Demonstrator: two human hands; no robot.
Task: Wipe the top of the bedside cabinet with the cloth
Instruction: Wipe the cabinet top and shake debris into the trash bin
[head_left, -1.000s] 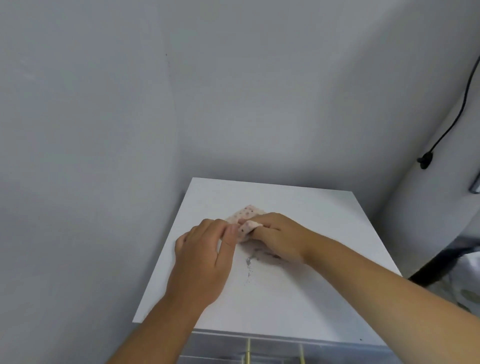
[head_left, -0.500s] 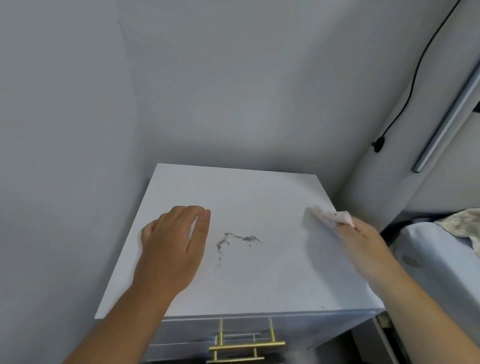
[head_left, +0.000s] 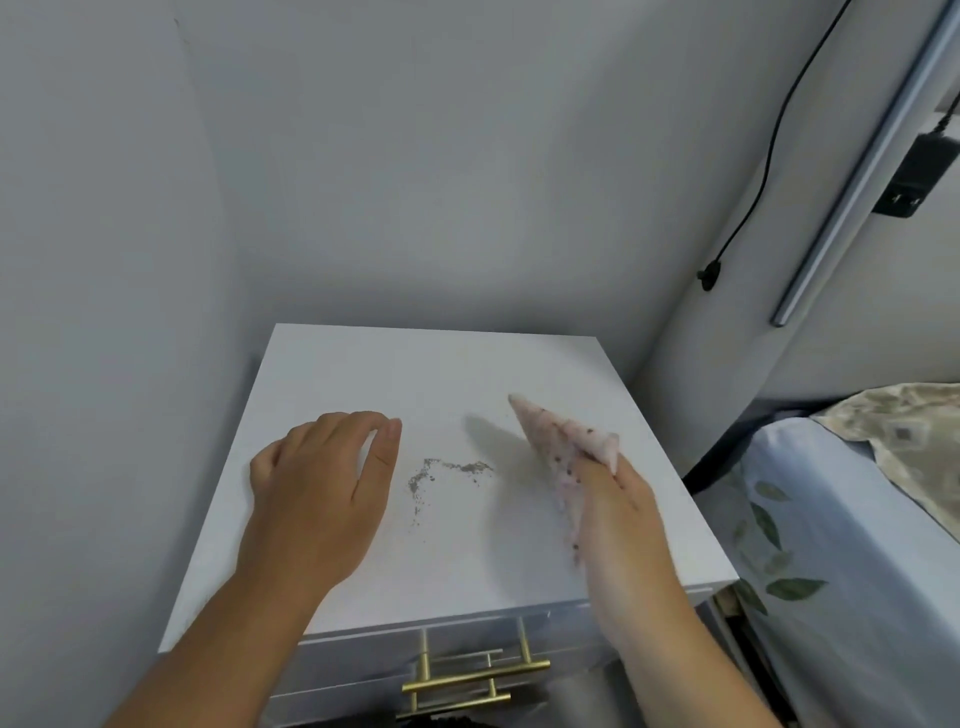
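Note:
The white top of the bedside cabinet (head_left: 436, 374) fills the middle of the view. A thin smear of grey-brown dirt (head_left: 441, 470) lies near its centre. My left hand (head_left: 317, 493) rests flat on the left part of the top, fingers together, holding nothing. My right hand (head_left: 623, 525) is over the right part, edge-on, and grips a pale pink speckled cloth (head_left: 556, 441). The cloth is lifted off the surface and points up and to the left, casting a shadow beside the dirt.
Grey walls close in at the left and back. A bed with a light blue sheet (head_left: 831, 545) stands right of the cabinet. A black cable (head_left: 769, 150) and a power adapter (head_left: 914, 176) hang at the upper right. Brass drawer handles (head_left: 472, 675) show below the front edge.
My right hand carried the cloth from beside my left hand out to the right edge, then back toward the centre, lifted. The dirt smear lies uncovered. My left hand stayed flat.

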